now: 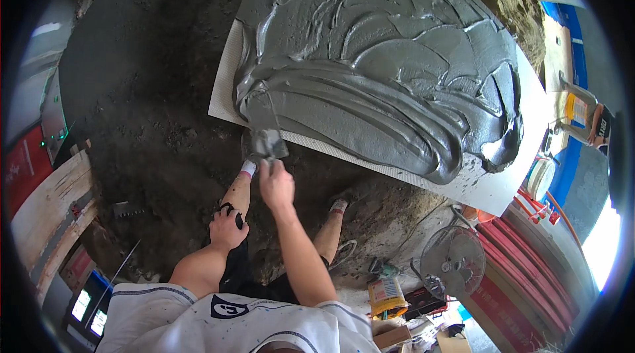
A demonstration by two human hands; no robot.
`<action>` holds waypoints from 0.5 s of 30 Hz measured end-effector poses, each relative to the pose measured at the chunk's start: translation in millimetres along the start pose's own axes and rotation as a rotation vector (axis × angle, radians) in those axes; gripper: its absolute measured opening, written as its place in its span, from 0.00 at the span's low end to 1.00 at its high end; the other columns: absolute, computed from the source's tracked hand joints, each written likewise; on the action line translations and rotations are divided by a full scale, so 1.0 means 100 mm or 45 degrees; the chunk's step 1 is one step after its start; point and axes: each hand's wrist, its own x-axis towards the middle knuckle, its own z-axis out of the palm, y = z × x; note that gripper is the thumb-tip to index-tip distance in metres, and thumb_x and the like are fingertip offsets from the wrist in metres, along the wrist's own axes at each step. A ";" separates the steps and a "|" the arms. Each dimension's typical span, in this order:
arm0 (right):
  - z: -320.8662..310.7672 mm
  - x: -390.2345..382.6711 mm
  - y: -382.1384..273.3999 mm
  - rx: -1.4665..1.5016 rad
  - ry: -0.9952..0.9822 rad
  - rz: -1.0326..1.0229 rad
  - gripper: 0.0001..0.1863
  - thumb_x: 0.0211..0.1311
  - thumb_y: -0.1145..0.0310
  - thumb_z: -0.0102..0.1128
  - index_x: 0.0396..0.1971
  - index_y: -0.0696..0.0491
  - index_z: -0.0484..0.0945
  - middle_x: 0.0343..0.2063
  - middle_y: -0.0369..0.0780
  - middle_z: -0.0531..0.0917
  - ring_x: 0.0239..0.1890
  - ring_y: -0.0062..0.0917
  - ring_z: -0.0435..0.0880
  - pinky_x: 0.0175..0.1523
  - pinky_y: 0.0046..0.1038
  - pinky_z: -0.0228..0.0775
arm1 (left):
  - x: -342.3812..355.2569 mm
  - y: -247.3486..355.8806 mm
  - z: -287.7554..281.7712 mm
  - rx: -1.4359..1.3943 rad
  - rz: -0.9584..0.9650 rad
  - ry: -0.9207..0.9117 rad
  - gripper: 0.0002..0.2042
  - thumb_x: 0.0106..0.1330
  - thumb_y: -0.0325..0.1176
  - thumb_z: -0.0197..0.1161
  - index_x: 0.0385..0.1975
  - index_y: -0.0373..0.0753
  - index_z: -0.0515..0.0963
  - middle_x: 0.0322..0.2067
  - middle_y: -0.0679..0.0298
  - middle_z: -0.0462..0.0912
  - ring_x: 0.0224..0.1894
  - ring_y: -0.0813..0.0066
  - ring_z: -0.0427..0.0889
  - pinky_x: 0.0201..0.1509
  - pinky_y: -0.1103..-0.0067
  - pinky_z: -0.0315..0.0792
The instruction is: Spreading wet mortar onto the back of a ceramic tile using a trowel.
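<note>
Trowel, mortar, shirt logo

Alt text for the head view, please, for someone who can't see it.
A person's right grip holds a smeared grey flat-bladed trowel at the near-left edge of thick, wet, dark-grey paste spread over a large white flat panel. The left grip has a small black object against it. A round grey caged fan stands lower right.

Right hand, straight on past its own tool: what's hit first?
Beyond the trowel it grips, the right hand would probably meet the near edge of the white panel, then grey paste. Height difference is unclear.
</note>
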 end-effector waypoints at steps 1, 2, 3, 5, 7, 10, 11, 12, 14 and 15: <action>-0.16 -0.03 -0.05 -0.258 -0.130 0.071 0.18 0.78 0.52 0.63 0.40 0.53 0.82 0.34 0.56 0.89 0.34 0.57 0.89 0.38 0.54 0.82 | -0.04 -0.09 -0.01 0.004 -0.023 0.020 0.26 0.62 0.50 0.71 0.58 0.44 0.84 0.66 0.50 0.79 0.64 0.44 0.79 0.64 0.53 0.79; -0.42 -0.06 0.11 -0.332 -0.093 0.088 0.18 0.78 0.50 0.63 0.39 0.51 0.81 0.32 0.52 0.89 0.34 0.54 0.90 0.38 0.55 0.82 | -0.08 -0.15 -0.02 0.005 -0.038 0.038 0.26 0.62 0.50 0.71 0.58 0.44 0.84 0.65 0.50 0.79 0.64 0.44 0.79 0.64 0.53 0.79; -0.71 -0.09 0.44 -0.338 0.127 -0.018 0.16 0.76 0.51 0.64 0.41 0.50 0.81 0.32 0.51 0.89 0.33 0.55 0.89 0.38 0.54 0.82 | -0.11 -0.14 -0.03 0.009 -0.033 0.030 0.26 0.62 0.50 0.71 0.58 0.44 0.84 0.65 0.50 0.79 0.64 0.44 0.79 0.64 0.53 0.79; -1.36 -0.11 1.03 -0.376 0.351 0.182 0.13 0.76 0.54 0.65 0.44 0.49 0.82 0.34 0.52 0.89 0.38 0.54 0.90 0.44 0.53 0.82 | -0.12 -0.16 -0.06 0.005 -0.074 0.015 0.26 0.62 0.50 0.71 0.59 0.44 0.84 0.66 0.51 0.78 0.64 0.45 0.79 0.65 0.53 0.78; -2.02 -0.08 1.80 -0.356 0.543 0.358 0.15 0.79 0.55 0.62 0.48 0.53 0.83 0.35 0.53 0.88 0.37 0.51 0.89 0.45 0.48 0.80 | -0.08 -0.03 -0.07 0.016 -0.063 -0.012 0.27 0.62 0.49 0.71 0.59 0.44 0.83 0.67 0.52 0.77 0.65 0.45 0.78 0.66 0.53 0.78; -2.48 0.06 2.49 0.591 0.785 0.426 0.16 0.80 0.58 0.66 0.37 0.58 0.82 0.29 0.35 0.83 0.31 0.20 0.78 0.38 0.27 0.72 | -0.02 0.17 0.02 0.026 -0.028 -0.068 0.27 0.63 0.50 0.71 0.60 0.44 0.83 0.68 0.53 0.76 0.67 0.46 0.76 0.67 0.53 0.77; -2.19 0.17 2.24 0.815 0.758 0.483 0.15 0.78 0.60 0.68 0.35 0.57 0.81 0.28 0.34 0.83 0.30 0.19 0.77 0.38 0.28 0.72 | -0.06 0.05 0.00 0.059 -0.066 -0.077 0.28 0.63 0.50 0.71 0.61 0.44 0.83 0.69 0.54 0.75 0.68 0.47 0.76 0.67 0.53 0.76; -1.90 0.23 2.00 1.031 0.732 0.541 0.14 0.76 0.62 0.70 0.33 0.56 0.81 0.27 0.34 0.83 0.30 0.18 0.77 0.37 0.28 0.72 | -0.09 -0.05 -0.01 0.073 -0.125 -0.066 0.28 0.63 0.50 0.71 0.61 0.44 0.83 0.69 0.54 0.75 0.68 0.47 0.76 0.67 0.53 0.76; -1.58 0.29 2.18 0.560 0.584 0.310 0.14 0.73 0.62 0.73 0.32 0.55 0.80 0.25 0.35 0.82 0.27 0.22 0.77 0.35 0.30 0.72 | -0.01 0.15 0.03 0.050 -0.024 -0.072 0.28 0.62 0.51 0.70 0.61 0.44 0.83 0.69 0.53 0.75 0.68 0.47 0.76 0.67 0.53 0.76; -1.18 0.23 2.07 0.432 0.447 0.308 0.14 0.71 0.63 0.74 0.33 0.56 0.81 0.25 0.38 0.83 0.27 0.25 0.78 0.36 0.32 0.73 | 0.00 0.14 0.01 0.051 -0.031 -0.083 0.29 0.61 0.51 0.71 0.61 0.44 0.83 0.69 0.53 0.75 0.67 0.48 0.76 0.67 0.53 0.76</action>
